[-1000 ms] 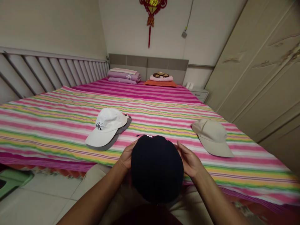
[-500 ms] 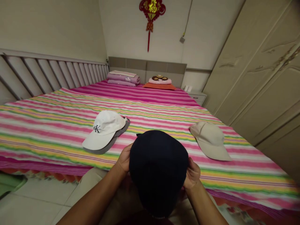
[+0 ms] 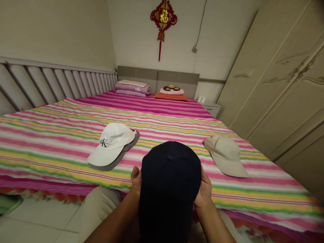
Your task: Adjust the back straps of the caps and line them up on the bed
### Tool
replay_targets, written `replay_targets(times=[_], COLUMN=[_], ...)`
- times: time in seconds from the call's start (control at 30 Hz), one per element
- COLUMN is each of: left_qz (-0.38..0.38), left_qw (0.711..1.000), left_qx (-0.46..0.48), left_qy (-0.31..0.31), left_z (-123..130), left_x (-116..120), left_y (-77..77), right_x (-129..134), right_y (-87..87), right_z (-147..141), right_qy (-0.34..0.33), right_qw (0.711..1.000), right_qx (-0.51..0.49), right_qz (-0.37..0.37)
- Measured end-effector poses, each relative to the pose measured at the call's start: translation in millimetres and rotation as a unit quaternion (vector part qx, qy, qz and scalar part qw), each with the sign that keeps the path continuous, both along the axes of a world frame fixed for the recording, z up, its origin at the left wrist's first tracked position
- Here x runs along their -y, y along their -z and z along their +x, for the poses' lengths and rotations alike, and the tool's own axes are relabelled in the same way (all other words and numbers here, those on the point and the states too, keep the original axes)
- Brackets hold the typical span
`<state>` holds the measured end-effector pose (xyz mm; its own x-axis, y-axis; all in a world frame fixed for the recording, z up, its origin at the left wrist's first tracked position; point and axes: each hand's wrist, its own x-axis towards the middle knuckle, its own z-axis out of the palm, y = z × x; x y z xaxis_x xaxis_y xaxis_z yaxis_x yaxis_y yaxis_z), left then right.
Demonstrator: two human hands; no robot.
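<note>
Between my two hands is a dark navy baseball cap [image 3: 169,182], its crown button facing up and its brim toward me at the bottom of the view. My left hand [image 3: 136,184] is closed on the cap's left side, thumb showing and the other fingers hidden behind it. On the opposite side my right hand [image 3: 204,189] grips the edge, its fingertips tucked out of sight. A white cap [image 3: 113,141] with black CK lettering lies on the bed to the left, and a beige cap [image 3: 225,153] lies to the right.
A striped sheet [image 3: 63,135] covers the bed. Folded purple bedding [image 3: 133,88] and a pink pillow stack [image 3: 171,91] lie by the headboard [image 3: 136,72]. A slatted rail [image 3: 63,79] borders the left; a wardrobe [image 3: 278,87] stands right.
The navy cap has tilted so that its top button now shows, and both hands have shifted with it. My left thumb now stands up beside the cap. The view has tipped slightly upward.
</note>
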<state>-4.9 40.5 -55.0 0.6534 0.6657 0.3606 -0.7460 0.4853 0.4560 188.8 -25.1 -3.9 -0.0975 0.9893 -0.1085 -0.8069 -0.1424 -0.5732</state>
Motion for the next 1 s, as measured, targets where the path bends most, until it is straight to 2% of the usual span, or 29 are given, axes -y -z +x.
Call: replay_targets(times=[0.17,0.3,0.4,0.5,0.6,0.7,0.87,1.0], left_qz=[0.049,0.060,0.069,0.088,0.091,0.060,0.003,-0.040], left_qw=[0.997,0.995,0.994,0.989,0.987,0.992,0.995,0.997], left_qx=[0.045,0.085,0.087,0.107,0.126,0.108,0.094,0.069], left_qy=[0.037,0.006,-0.027,-0.054,-0.027,0.021,0.028,0.021], left_z=[4.8,9.7,10.4,10.8,12.6,15.5,22.4,27.3], left_x=[-4.3,-1.4,2.4,6.3,9.0,9.2,8.2,7.9], left_y=[-29.1,-47.6,-48.5,-41.4,-35.7,-39.1,-52.5,-51.4], right_x=[0.2,0.9,2.8,4.4,4.3,2.8,1.9,8.8], right_y=[0.3,1.9,2.8,2.1,0.1,-0.8,4.2,15.8], right_z=[-0.3,-1.9,-4.0,-5.8,-6.7,-6.6,-6.6,-13.4], right_qy=[0.010,0.010,0.006,0.001,-0.001,-0.006,-0.018,-0.049], right_qw=[1.000,1.000,0.999,0.999,1.000,0.999,0.996,0.990], right_qx=[-0.026,0.001,0.035,0.021,-0.019,-0.048,-0.082,-0.126], right_qz=[-0.006,-0.010,-0.020,-0.026,-0.017,0.004,0.019,0.026])
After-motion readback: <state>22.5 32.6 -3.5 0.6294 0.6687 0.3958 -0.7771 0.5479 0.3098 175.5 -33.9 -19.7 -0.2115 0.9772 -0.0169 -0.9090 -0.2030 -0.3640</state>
